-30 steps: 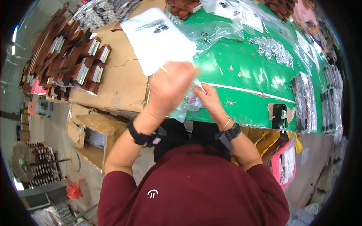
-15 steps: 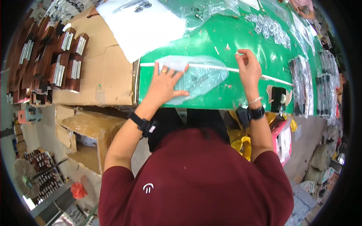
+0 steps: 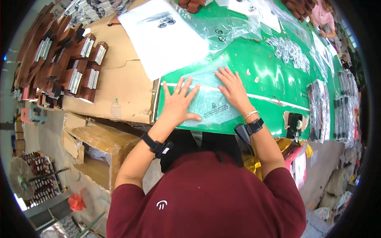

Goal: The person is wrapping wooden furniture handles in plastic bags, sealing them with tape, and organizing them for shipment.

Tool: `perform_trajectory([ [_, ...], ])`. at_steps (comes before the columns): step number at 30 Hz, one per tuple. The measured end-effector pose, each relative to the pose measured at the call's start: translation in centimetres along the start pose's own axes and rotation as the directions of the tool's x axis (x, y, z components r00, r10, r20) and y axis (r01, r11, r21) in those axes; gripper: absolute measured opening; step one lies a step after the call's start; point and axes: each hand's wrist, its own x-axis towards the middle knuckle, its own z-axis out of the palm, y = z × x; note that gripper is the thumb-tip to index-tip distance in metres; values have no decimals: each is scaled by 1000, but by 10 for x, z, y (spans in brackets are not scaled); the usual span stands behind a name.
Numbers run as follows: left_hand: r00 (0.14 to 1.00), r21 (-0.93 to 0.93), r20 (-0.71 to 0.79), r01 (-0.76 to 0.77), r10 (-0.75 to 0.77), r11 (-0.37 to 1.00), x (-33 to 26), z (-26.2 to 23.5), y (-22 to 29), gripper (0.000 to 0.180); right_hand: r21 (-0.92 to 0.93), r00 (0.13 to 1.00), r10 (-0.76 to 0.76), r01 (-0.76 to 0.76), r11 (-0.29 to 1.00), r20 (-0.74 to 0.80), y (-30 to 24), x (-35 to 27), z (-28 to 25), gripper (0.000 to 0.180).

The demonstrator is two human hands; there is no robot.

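Two hands are now on the clear plastic bag [image 3: 206, 102]: the left hand [image 3: 176, 104] on its left part, as half a second ago, and the right hand [image 3: 235, 90], which was then apart from it with bent fingers, on its right part. Both are opened wide, seemingly gripping nothing. The bag lies on the green table [image 3: 274, 81], probably better steadied for flattening.

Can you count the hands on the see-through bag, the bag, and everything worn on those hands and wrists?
Left hand and right hand: 2
Clear plastic bag: 1
Black wristbands: 2
Gold-coloured ring: 1
Bracelet: 1
Total: 7
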Motion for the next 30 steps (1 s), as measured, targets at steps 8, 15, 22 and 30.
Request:
perform_trajectory([
  [8,966,-26,-254,-57,48,998,11,-9,0,73,-114,999,-38,40,993,21,3,-16,-10,60],
  [15,987,20,34,154,-155,988,-2,-46,-9,76,-79,997,-69,70,994,17,-10,-2,-24,65],
  [22,680,-724,-521,-34,-515,689,-18,-278,-154,47,-25,991,-121,120,992,-53,10,21,-28,46],
  [30,507,-921,-324,-361,-799,145,51,-369,-282,103,10,974,-168,172,985,-149,1,20,-27,34],
])
